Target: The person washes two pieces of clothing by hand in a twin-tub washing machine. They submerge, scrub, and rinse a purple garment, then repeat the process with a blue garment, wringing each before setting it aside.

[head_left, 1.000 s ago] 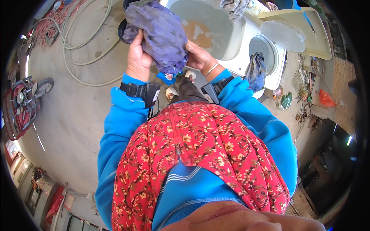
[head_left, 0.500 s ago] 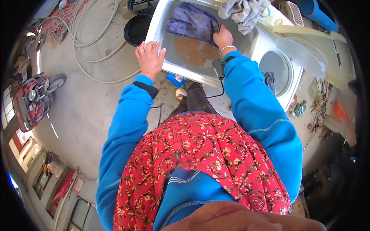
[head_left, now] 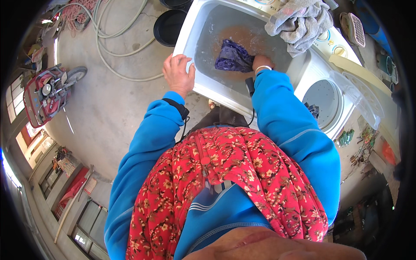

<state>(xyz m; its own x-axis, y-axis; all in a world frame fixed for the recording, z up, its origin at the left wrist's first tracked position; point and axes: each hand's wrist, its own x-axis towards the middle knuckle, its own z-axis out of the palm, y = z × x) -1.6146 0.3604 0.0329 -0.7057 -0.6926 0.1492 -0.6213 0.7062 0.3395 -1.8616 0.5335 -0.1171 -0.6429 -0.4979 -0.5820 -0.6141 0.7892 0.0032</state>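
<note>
A wet purple cloth lies bunched in the murky water of a white twin-tub washing machine's wash tub. My right hand reaches down into this tub with its fingers closed on the right end of the cloth; the fingertips are partly hidden. At the tub's near left corner my left hand rests on the white rim, fingers stretched out and holding nothing. A grey towel is heaped on the machine's control panel, beyond my right hand.
Right of the wash tub is the round spin tub, with a dark cloth at its edge and a clear lid raised beside it. Black basins and a looped hose lie on the floor leftward, past a red motorbike.
The purple cloth was spread along the tub's far side; now it is bunched lower in the water nearer the middle. My right hand has gone down with it. My left hand stays at the rim.
</note>
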